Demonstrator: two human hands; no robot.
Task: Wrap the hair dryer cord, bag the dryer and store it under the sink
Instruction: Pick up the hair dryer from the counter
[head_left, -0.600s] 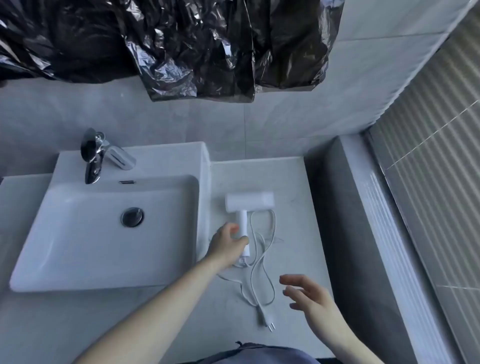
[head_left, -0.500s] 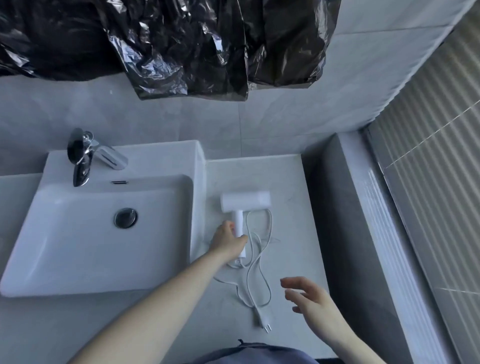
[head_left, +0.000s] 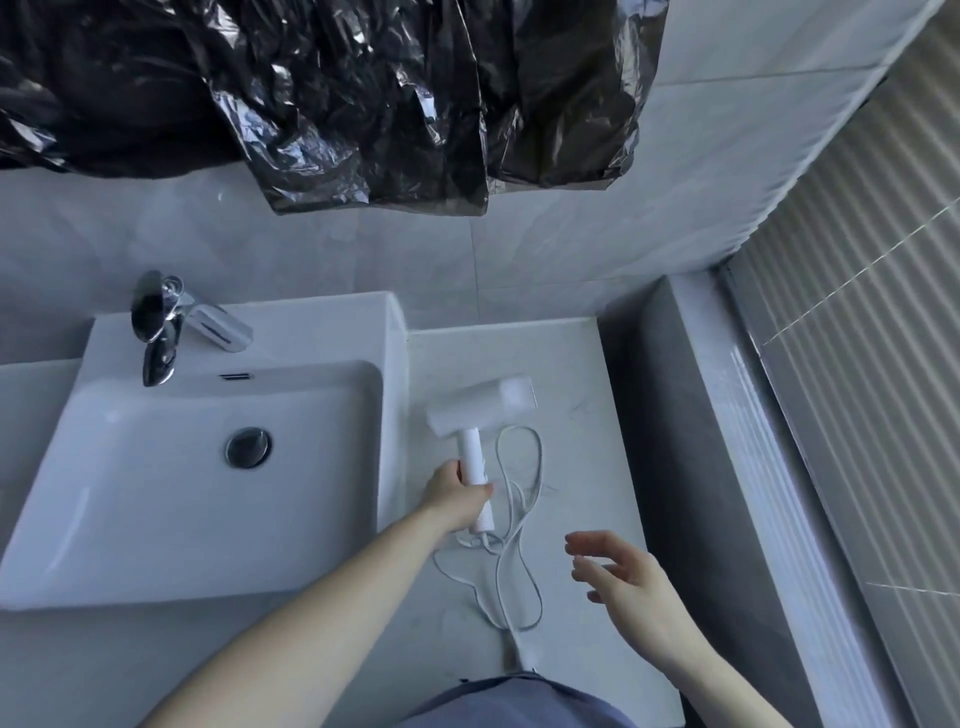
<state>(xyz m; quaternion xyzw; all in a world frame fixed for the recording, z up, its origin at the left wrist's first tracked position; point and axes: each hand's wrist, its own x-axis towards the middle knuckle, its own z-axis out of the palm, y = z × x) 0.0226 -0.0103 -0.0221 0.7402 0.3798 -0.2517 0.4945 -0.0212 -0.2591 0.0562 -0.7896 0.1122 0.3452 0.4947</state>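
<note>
Left hand (head_left: 457, 499): closed around the lower part of the hair dryer's handle, forearm reaching in from the lower left.
Right hand (head_left: 631, 577): empty, fingers spread and loosely curled, held above the counter to the right of the cord; whether it touches the counter cannot be told.
Hair dryer (head_left: 480, 410): white, its barrel just beyond the left hand and slanting up to the right, handle running back into the left fist. Whether the barrel rests on the counter or is raised off it cannot be told.
Cord (head_left: 519, 525): white, unwrapped, lying in loose loops on the counter between the two hands, trailing from the handle's end towards the person's body.
Counter (head_left: 576, 374): pale marbled surface under both hands.
Sink (head_left: 156, 493): white basin just left of the left hand, with a round metal drain.
Tap (head_left: 161, 327): chrome, at the far rim of the sink, well beyond the left hand.
Black plastic sheet (head_left: 363, 93): crumpled and shiny, hanging against the wall far above both hands.
</note>
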